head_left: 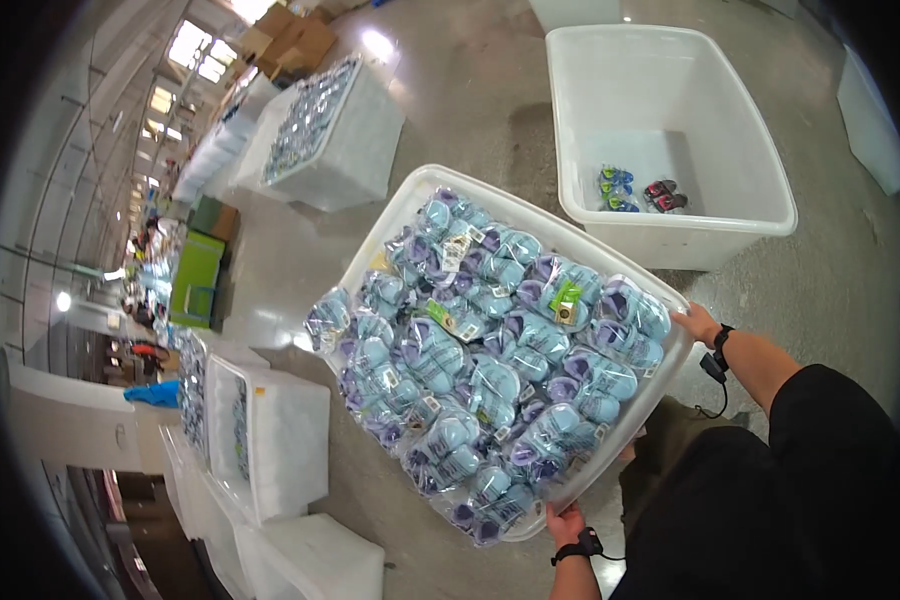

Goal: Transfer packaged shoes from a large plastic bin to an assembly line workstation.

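A large white plastic bin [678, 355] stands in front of me, heaped to the top with clear-bagged pairs of clogs [495, 385] in light blue and purple. Some bags carry green or white tags. My left hand [565, 522] closes on the bin's near rim at the bottom of the view. Farther up, at the near right corner, my right hand [697, 326] grips the same rim, fingers partly hidden. Each wrist wears a black strap with a small device and cable.
Beyond the right corner stands a deep white bin [660, 110] with a few bagged shoes [617, 190] inside. Another filled white bin [355, 150] stands at upper left, with more white bins [295, 430] at lower left. A green box [198, 280] and cardboard boxes [295, 42] are farther off.
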Action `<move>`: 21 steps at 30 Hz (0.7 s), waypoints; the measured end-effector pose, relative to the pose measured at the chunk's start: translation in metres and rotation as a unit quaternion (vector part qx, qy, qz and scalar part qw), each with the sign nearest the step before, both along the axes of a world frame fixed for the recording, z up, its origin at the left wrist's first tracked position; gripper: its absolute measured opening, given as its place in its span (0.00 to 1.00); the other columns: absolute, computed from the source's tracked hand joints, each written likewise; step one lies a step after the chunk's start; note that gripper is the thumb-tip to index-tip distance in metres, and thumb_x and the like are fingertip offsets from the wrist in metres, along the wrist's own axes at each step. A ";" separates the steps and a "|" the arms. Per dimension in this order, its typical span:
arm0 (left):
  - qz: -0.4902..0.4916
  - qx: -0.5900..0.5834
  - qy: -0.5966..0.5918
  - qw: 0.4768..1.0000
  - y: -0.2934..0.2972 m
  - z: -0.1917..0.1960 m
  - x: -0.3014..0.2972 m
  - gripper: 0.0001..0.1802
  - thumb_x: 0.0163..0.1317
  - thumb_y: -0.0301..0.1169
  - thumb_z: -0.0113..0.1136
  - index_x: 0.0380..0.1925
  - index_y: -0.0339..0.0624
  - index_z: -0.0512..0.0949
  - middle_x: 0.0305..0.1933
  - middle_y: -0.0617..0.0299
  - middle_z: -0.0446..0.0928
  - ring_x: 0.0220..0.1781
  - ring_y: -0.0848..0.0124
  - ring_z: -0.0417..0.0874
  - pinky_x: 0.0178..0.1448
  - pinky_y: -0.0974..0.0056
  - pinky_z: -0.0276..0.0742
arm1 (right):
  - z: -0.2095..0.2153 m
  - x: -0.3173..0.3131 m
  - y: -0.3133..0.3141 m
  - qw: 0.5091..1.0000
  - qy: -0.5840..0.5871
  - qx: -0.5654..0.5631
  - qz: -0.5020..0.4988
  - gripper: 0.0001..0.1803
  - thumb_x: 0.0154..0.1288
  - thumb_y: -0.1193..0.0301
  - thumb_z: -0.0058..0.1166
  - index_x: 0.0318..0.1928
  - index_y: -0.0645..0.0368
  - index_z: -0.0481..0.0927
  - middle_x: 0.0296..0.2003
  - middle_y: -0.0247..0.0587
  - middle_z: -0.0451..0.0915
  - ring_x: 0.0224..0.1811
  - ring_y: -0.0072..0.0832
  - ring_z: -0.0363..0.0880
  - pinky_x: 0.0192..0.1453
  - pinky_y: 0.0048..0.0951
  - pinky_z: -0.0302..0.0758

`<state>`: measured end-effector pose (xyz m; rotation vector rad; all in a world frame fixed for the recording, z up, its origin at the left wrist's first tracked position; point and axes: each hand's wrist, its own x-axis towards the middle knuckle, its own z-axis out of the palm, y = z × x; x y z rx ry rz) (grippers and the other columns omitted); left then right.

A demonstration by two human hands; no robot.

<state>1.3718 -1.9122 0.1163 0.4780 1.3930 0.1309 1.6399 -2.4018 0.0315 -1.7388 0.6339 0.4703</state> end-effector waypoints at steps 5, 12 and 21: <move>0.021 0.004 0.043 0.999 -0.015 0.007 0.007 0.20 0.74 0.39 0.51 0.57 0.37 0.75 0.59 0.50 0.80 0.61 0.51 0.80 0.68 0.44 0.76 | 0.019 0.031 -0.006 0.964 0.256 0.060 -0.023 0.50 0.61 0.37 0.62 0.65 0.71 0.70 0.56 0.55 0.80 0.52 0.43 0.85 0.47 0.53 0.84; 0.052 -0.032 0.130 0.990 -0.011 -0.007 0.005 0.26 0.72 0.43 0.48 0.62 0.38 0.72 0.63 0.50 0.77 0.64 0.48 0.77 0.69 0.41 0.73 | -0.034 0.006 -0.024 0.945 0.262 0.186 -0.065 0.44 0.66 0.43 0.63 0.59 0.77 0.73 0.46 0.57 0.84 0.52 0.42 0.85 0.48 0.50 0.83; 0.038 -0.031 0.230 0.972 -0.022 -0.011 -0.003 0.30 0.68 0.55 0.50 0.60 0.46 0.75 0.61 0.47 0.77 0.56 0.42 0.79 0.56 0.41 0.77 | -0.007 0.046 -0.003 0.885 0.322 0.313 -0.126 0.37 0.70 0.47 0.61 0.67 0.61 0.72 0.59 0.44 0.81 0.60 0.43 0.80 0.65 0.54 0.76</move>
